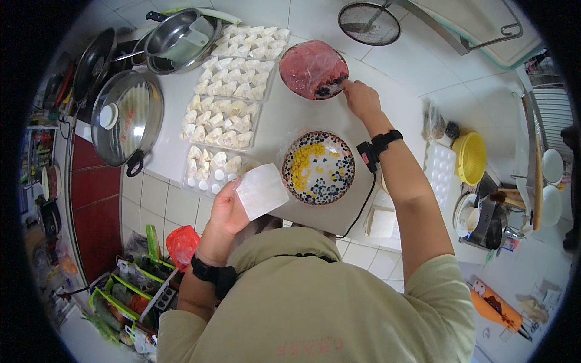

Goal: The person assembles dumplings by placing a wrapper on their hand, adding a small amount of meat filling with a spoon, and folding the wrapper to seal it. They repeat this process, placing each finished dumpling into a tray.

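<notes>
My left hand point(227, 206) holds a square white dough wrapper point(262, 190) flat across its fingers, above the counter's front edge. My right hand point(361, 96) is at the right rim of a bowl of pink minced meat point(308, 66). Its fingers appear pinched on a small utensil point(341, 81), mostly hidden by the fingers and hard to make out. Between the hands stands a patterned bowl point(327, 188) with yellow corn kernels point(303, 165). Folded wontons point(220, 120) fill several clear trays at left; the nearest tray point(203, 186) is partly filled, its right end behind the wrapper.
A glass pan lid point(136, 140) and steel pots point(181, 41) crowd the counter's left. A mesh strainer point(370, 25) is at the back wall. Beyond my right arm are a stack of wrappers point(381, 222), an egg-type tray point(440, 170) and a yellow basket point(470, 156).
</notes>
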Action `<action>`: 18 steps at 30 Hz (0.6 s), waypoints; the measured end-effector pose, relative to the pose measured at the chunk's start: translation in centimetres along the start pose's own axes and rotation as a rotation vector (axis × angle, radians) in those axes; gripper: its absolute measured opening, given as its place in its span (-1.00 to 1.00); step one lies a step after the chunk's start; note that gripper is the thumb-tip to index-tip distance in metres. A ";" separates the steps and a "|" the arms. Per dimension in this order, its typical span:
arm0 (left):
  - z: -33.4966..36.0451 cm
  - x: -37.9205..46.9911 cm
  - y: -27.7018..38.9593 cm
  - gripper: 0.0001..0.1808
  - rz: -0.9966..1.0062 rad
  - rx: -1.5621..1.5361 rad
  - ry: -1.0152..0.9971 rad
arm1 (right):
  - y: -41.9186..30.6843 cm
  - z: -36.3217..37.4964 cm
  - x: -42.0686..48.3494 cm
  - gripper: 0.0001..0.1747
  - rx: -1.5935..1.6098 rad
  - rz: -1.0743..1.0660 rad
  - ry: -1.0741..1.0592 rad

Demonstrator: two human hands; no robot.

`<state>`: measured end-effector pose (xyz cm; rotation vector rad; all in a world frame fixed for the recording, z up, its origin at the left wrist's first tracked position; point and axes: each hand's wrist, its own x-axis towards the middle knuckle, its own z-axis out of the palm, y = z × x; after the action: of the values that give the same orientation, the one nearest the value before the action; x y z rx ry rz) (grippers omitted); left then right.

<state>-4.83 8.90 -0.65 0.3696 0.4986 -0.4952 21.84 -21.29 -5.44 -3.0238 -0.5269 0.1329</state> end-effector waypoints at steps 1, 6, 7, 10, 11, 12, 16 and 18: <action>0.1 -0.1 0.1 -0.24 0.005 -0.013 0.009 | 0.1 0.0 0.0 -0.86 -0.001 -0.014 0.028; 0.8 -0.7 0.3 -0.23 0.018 -0.017 -0.022 | 0.6 -0.6 0.2 -0.85 -0.015 -0.084 0.030; 0.9 -0.7 0.3 -0.23 0.025 0.000 -0.046 | 0.7 -0.8 0.4 -0.84 -0.023 -0.079 0.035; 0.9 -0.8 0.3 -0.22 0.027 0.030 -0.043 | 0.6 -0.9 0.9 -0.83 -0.041 -0.071 0.047; 0.9 -0.8 0.2 -0.22 0.022 0.036 -0.046 | 0.5 -0.8 1.1 -0.83 -0.039 -0.080 0.057; 0.9 -0.7 0.2 -0.25 0.020 0.014 -0.046 | 0.5 -0.7 1.3 -0.83 -0.047 -0.081 0.036; 1.0 -0.6 0.2 -0.25 0.033 0.020 -0.058 | 0.8 -0.3 1.8 -0.83 -0.046 -0.111 -0.028; 1.2 -0.6 0.2 -0.22 0.043 0.038 -0.061 | 1.3 -0.3 2.1 -0.84 -0.022 -0.106 -0.074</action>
<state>-4.70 8.76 0.66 0.3998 0.4221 -0.4731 24.24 -21.86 -5.37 -3.0140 -0.6974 0.2355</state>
